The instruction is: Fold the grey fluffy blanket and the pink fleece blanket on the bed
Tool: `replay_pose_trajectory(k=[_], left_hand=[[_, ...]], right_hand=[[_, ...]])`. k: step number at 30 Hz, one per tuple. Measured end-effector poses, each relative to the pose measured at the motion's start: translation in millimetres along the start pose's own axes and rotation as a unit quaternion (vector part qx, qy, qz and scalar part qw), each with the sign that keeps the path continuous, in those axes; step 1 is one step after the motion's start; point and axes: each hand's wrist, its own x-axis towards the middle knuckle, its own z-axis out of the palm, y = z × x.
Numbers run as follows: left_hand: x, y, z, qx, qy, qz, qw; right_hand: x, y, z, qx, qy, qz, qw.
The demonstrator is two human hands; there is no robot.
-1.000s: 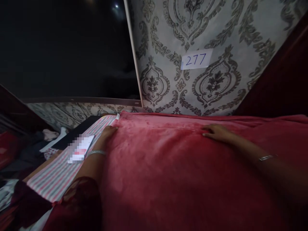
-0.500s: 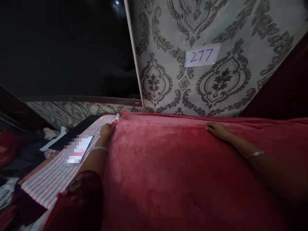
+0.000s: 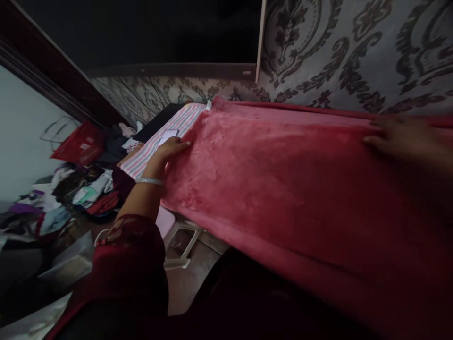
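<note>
A red plush blanket (image 3: 255, 174) lies spread over a raised flat surface, its near edge hanging down. My left hand (image 3: 172, 147) rests at the blanket's left edge, thumb stretched out over the plush and nothing gripped. Just behind that hand, a phone (image 3: 170, 135) lies on a striped cloth (image 3: 141, 158). My right hand (image 3: 403, 138) is over the far right part of the blanket, thumb apart from the fingers. Motion smears it, so I cannot tell whether it touches the fabric.
A dark television (image 3: 159, 38) hangs on the patterned wall (image 3: 297, 52) behind the blanket. To the left are a red basket (image 3: 79, 146) and heaped clothes (image 3: 88, 193). A pale plastic stool (image 3: 184, 245) stands below the blanket's near edge.
The view has turned down and left, bringing the clothes and stool into sight. My left hand has left the far corner and come nearer along the left edge. My right hand has moved right.
</note>
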Motion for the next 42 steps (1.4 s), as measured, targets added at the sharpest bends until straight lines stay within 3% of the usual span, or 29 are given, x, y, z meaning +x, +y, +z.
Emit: replay_pose_trajectory(k=[2, 4, 8, 11, 13, 16, 21, 25, 28, 36, 42], left_hand=[[-23, -19, -2, -0.014, -0.047, 0.008, 0.999], [-45, -35, -4, -0.025, -0.072, 0.011, 0.997], [-75, -55, -2, 0.031, -0.036, 0.025, 0.999], [-83, -59, 2, 0.094, 0.007, 0.040, 0.995], [-85, -58, 4, 0.117, 0.036, 0.040, 0.992], [-87, -59, 3, 0.109, 0.059, 0.035, 0.992], [-88, -64, 2, 0.114, 0.056, 0.036, 0.991], [-90, -67, 4, 0.164, 0.046, 0.041, 0.984], [-91, -71, 5, 0.177, 0.041, 0.039, 0.983], [-79, -84, 6, 0.117, 0.017, 0.026, 0.993], [-56, -74, 5, 0.068, 0.026, 0.050, 0.996]], right_hand=[[-1, -51, 4, -0.041, 0.013, 0.047, 0.998], [-7, -112, 12, -0.047, -0.057, 0.055, 0.996], [-39, -221, 26, -0.028, -0.126, 0.003, 0.992], [-68, -260, 29, -0.015, -0.174, -0.023, 0.984], [-81, -260, 30, -0.018, -0.186, -0.006, 0.982], [-85, -238, 27, -0.018, -0.200, 0.025, 0.979], [-62, -225, 22, -0.015, -0.182, 0.042, 0.982], [-25, -247, 36, -0.007, -0.149, 0.021, 0.989], [15, -246, 55, -0.008, -0.124, 0.016, 0.992], [118, -179, 84, -0.111, -0.084, 0.151, 0.979], [139, -140, 99, -0.126, -0.116, 0.182, 0.968]])
